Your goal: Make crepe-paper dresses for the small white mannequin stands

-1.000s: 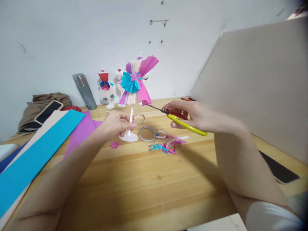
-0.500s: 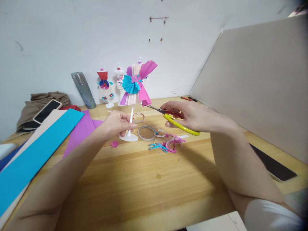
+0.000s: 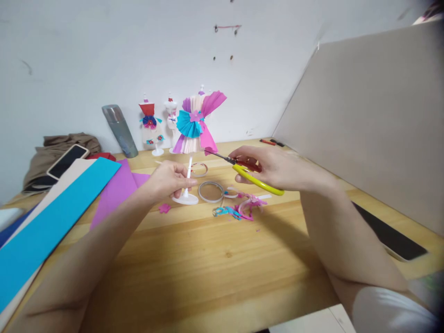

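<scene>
My left hand [image 3: 173,179] is closed round the white stem of a small mannequin stand [image 3: 185,199], just above its round base. The mannequin wears a pleated paper dress [image 3: 190,144] in purple, cream and pink, with a blue fan and a pink flower at the waist. My right hand [image 3: 265,162] grips scissors [image 3: 258,179] with yellow and red handles. Their blade tips reach the lower edge of the pink paper strip [image 3: 208,138] at the dress's right side. Whether the blades are cutting into it I cannot tell.
Rolls of tape [image 3: 211,191] and paper scraps [image 3: 239,210] lie right of the stand; a pink paper flower [image 3: 164,208] lies left. Coloured paper sheets [image 3: 58,226], a phone [image 3: 67,162] and a flask [image 3: 120,132] are at left. Two dressed mannequins [image 3: 148,121] stand behind. A dark phone [image 3: 388,231] lies right.
My right hand and the scissors have shifted very slightly left, toward the dress. My left hand still holds the stem in the same place.
</scene>
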Available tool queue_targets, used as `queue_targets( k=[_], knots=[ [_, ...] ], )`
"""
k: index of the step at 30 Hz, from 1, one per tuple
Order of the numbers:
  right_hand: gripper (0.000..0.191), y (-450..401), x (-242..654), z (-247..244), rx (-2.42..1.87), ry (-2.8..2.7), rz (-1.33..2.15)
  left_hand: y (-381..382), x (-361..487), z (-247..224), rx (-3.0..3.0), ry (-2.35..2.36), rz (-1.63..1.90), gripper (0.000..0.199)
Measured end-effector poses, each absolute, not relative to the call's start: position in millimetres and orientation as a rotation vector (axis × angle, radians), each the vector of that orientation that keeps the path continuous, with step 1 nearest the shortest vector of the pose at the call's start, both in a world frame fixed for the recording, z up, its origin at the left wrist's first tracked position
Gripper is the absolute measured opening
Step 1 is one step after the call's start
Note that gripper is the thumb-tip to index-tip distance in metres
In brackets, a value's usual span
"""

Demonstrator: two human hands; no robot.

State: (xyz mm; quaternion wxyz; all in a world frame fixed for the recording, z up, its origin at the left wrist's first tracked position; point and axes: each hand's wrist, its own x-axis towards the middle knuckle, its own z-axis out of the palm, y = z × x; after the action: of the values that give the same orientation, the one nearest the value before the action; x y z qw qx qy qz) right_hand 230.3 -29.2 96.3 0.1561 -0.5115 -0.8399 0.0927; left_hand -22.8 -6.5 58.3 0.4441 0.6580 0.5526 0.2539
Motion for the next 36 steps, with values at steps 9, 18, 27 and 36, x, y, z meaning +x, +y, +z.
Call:
queue_targets(
  k=[9,18,27,36],
  knots=[
    [0.038,-35.5,229.0,102.0,-1.543,-2.469,0.217,-4.7,-22.9,56.9,1.676,1.429,0.634,0.025],
    [0.050,-25.5,227.1,90.4,-1.448,-2.393,0.302,-3.9,-24.0,56.0,1.650,1.353,0.652,0.029],
    [0.048,-25.0,227.4,92.5,-1.483,-2.363,0.301,-3.3,-25.1,54.8,1.613,1.305,0.639,0.029],
    [0.052,-23.5,225.9,91.8,-1.466,-2.361,0.348,-1.3,-24.7,51.5,1.636,1.305,0.636,0.031]
  ],
)
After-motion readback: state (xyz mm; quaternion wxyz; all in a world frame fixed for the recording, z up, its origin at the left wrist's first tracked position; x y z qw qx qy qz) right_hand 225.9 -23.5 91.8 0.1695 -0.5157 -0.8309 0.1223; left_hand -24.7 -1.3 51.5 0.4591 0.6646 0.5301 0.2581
